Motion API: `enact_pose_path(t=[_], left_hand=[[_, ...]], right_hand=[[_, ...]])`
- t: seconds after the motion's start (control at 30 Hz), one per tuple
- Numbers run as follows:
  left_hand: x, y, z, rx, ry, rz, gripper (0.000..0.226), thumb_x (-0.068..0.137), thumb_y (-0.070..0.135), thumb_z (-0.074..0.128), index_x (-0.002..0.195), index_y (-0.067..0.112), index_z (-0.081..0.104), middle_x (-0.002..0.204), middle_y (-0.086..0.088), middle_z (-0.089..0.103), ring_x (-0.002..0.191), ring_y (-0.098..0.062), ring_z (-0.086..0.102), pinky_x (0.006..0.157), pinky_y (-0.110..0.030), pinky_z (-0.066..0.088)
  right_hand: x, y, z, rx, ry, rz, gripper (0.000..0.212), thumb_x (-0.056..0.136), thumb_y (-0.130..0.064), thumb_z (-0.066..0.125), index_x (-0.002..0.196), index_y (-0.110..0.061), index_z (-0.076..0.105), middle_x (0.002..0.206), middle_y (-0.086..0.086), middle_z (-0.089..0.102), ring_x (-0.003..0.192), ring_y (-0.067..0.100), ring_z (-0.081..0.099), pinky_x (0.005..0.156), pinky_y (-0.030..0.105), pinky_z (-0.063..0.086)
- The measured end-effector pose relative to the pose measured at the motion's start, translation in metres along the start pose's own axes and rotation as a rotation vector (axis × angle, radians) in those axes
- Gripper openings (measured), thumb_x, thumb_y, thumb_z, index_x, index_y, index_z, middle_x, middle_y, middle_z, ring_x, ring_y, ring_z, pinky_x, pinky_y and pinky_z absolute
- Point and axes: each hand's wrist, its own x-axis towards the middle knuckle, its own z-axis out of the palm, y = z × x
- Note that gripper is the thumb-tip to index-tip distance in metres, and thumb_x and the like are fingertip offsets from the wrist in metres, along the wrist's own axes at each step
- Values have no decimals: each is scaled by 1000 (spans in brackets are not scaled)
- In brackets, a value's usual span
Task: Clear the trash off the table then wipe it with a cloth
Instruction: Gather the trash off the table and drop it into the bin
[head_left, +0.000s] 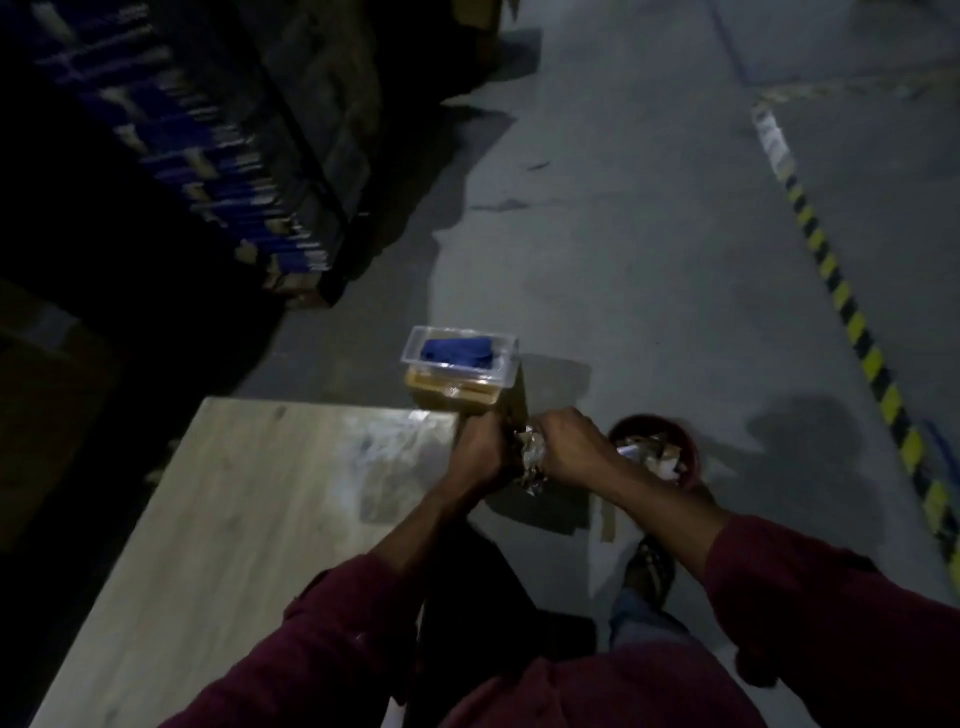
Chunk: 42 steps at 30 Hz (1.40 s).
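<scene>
On a dim concrete floor (623, 234), crumpled foil trash (531, 457) is held off the wooden table (234, 493), clutched between left hand (480, 452) and right hand (574, 452) beside the red bin (693, 457), seemingly for dropping; the blue cloth (457, 351) waits boxed nearby.

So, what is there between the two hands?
In the head view, a crumpled wad of trash sits between the left hand and right hand, which both grip it.
</scene>
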Motion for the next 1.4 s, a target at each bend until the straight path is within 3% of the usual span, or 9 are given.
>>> enact_pose_path(t=[0.3, 0.4, 0.5, 0.6, 0.77, 0.9, 1.17, 1.3, 1.4], left_hand=[[186, 95, 152, 27, -285, 128, 25, 80, 30, 73, 72, 7, 67, 66, -9, 71, 69, -12, 71, 56, -33, 46], [230, 98, 218, -8, -367, 119, 21, 77, 31, 70, 77, 10, 70, 68, -5, 72, 66, -3, 66, 54, -19, 36], [265, 73, 291, -55, -443, 84, 26, 80, 32, 64, 72, 7, 63, 62, -3, 61, 57, -5, 55, 54, -21, 35], [302, 25, 369, -46, -496, 97, 31, 82, 34, 59, 81, 5, 71, 74, -5, 70, 67, -19, 65, 62, -25, 44], [364, -57, 474, -135, -479, 122, 28, 85, 0, 75, 112, -5, 71, 111, -4, 69, 102, -15, 65, 81, 1, 40], [409, -108, 533, -58, -482, 165, 31, 88, 10, 71, 119, 4, 71, 115, -9, 74, 106, -18, 67, 83, -9, 41], [447, -136, 564, -83, -540, -11, 52, 77, 37, 55, 124, 20, 71, 120, 6, 73, 108, -5, 67, 95, -21, 53], [450, -133, 565, -166, -477, -149, 40, 95, 4, 48, 132, 7, 63, 130, -12, 68, 116, -23, 66, 83, -19, 58], [450, -143, 569, -159, -451, -194, 37, 100, 4, 45, 134, 7, 61, 136, -15, 64, 122, -29, 62, 76, -11, 54]], right_hand=[[51, 238, -41, 203, 67, 277, 10, 82, -29, 64, 90, -23, 66, 93, 10, 74, 92, 34, 70, 84, 43, 52], [58, 313, -18, 320, 106, 418, 35, 79, -21, 68, 112, -9, 72, 114, 15, 73, 109, 35, 66, 103, 48, 48], [75, 374, 20, 352, 102, 494, 44, 78, -11, 78, 121, -11, 71, 119, 13, 73, 111, 32, 67, 98, 33, 48], [106, 433, 80, 346, 10, 545, 47, 84, -3, 69, 130, -9, 64, 127, 18, 65, 116, 37, 61, 100, 41, 50], [162, 524, 180, 444, 167, 590, 36, 85, 6, 70, 121, 3, 68, 124, 27, 66, 116, 45, 63, 103, 34, 47], [192, 567, 225, 327, 128, 540, 72, 80, -2, 74, 147, -8, 49, 152, 13, 48, 140, 31, 43, 115, 25, 25], [201, 598, 269, 231, 72, 593, 104, 76, -11, 83, 160, -14, 21, 160, 12, 33, 147, 31, 32, 118, 35, 24], [203, 602, 278, 361, 37, 614, 123, 70, -16, 90, 161, -12, 8, 165, 14, 22, 153, 34, 20, 124, 49, 23], [205, 605, 274, 383, 12, 633, 122, 72, -14, 87, 162, -14, 4, 167, 13, 18, 154, 31, 16, 125, 45, 19]])
